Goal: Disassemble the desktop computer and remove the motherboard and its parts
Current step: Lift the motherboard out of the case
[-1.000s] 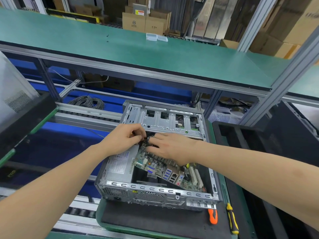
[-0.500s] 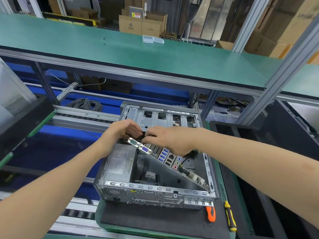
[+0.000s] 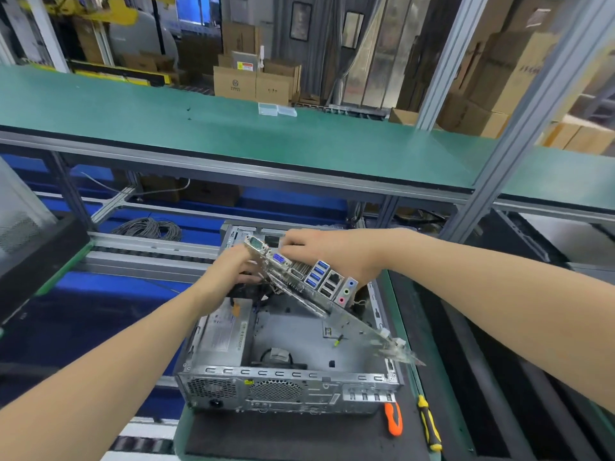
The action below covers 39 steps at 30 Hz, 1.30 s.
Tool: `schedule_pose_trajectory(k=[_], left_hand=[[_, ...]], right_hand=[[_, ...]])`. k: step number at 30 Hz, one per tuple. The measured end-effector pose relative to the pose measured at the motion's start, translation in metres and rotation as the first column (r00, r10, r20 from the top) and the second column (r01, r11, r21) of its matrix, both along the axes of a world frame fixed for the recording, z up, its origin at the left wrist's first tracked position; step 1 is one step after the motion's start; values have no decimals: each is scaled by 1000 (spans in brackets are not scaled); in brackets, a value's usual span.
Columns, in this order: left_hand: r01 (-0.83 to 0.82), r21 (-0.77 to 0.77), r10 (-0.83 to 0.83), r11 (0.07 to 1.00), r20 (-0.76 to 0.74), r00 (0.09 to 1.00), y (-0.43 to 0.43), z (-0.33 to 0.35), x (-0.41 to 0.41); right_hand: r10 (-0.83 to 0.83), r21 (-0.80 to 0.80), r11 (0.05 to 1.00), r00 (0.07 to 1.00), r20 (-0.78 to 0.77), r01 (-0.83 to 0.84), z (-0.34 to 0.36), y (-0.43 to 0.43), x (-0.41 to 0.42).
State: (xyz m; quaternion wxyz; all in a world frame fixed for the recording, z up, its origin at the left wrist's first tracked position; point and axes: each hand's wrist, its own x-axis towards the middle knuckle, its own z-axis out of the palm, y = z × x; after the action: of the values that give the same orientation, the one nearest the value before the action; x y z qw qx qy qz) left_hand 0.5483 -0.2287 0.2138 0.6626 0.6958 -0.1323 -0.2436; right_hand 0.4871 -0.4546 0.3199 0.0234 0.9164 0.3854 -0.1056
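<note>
The open metal computer case (image 3: 286, 390) lies on a black mat. The motherboard (image 3: 312, 287) is tilted steeply up on edge above the case, its port side with blue USB sockets facing me. My left hand (image 3: 229, 271) grips the board's far left end from below. My right hand (image 3: 329, 251) holds its upper edge from the far side, fingers curled over it. The power supply (image 3: 223, 334) sits in the case's left half. The case floor beneath the board is bare, with loose cables near the front.
An orange-handled tool (image 3: 393, 417) and a yellow-and-black screwdriver (image 3: 429, 424) lie on the mat right of the case. A green shelf (image 3: 233, 134) runs overhead behind. A coil of grey cable (image 3: 149, 227) lies back left. A dark tray (image 3: 36, 257) stands at left.
Both hands have lifted the motherboard out of the case, from lying nearly flat inside to standing tilted on edge above it. The camera view has tipped upward.
</note>
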Motion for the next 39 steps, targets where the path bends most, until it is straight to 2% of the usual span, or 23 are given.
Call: schedule_pose_trajectory(k=[3, 5, 8, 10, 12, 15, 17, 19, 26, 30, 34, 37, 39], left_hand=[[195, 180, -196, 964, -15, 981, -6, -1, -1], [243, 255, -245, 936, -25, 969, -10, 0, -4], [267, 291, -287, 919, 27, 957, -17, 3, -9], [256, 342, -291, 904, 54, 955, -19, 4, -7], [217, 420, -301, 881, 145, 943, -17, 3, -3], [169, 343, -246, 924, 193, 950, -4, 3, 5], [176, 292, -246, 940, 221, 944, 1, 5, 11], [166, 317, -246, 934, 233, 941, 5, 3, 17], [85, 349, -173, 933, 228, 958, 14, -14, 24], [94, 340, -177, 936, 221, 959, 18, -9, 20], [223, 236, -264, 946, 155, 952, 21, -1, 16], [247, 365, -345, 898, 234, 909, 26, -1, 21], [188, 366, -281, 911, 220, 934, 27, -4, 26]], right_hand=[[-29, 17, 999, 999, -34, 30, 16, -9, -11], [2, 42, 999, 999, -37, -1, 29, -15, -23], [91, 120, 987, 990, 104, -103, 40, -18, -36], [59, 77, 995, 994, 97, -67, 43, -10, -40], [-20, -61, 998, 999, 33, 22, 41, 0, -38], [-33, -57, 998, 998, 44, 36, 38, 11, -36], [52, -59, 997, 986, 157, -43, 34, 19, -41], [144, -145, 984, 946, 291, -105, 27, 30, -51], [285, -331, 932, 862, 418, -148, -11, 58, -80], [296, -302, 938, 842, 451, -169, -37, 59, -85], [324, -335, 928, 803, 501, -165, -59, 66, -86], [267, -312, 943, 826, 497, -117, -64, 69, -87], [256, -298, 948, 829, 498, -114, -63, 69, -89]])
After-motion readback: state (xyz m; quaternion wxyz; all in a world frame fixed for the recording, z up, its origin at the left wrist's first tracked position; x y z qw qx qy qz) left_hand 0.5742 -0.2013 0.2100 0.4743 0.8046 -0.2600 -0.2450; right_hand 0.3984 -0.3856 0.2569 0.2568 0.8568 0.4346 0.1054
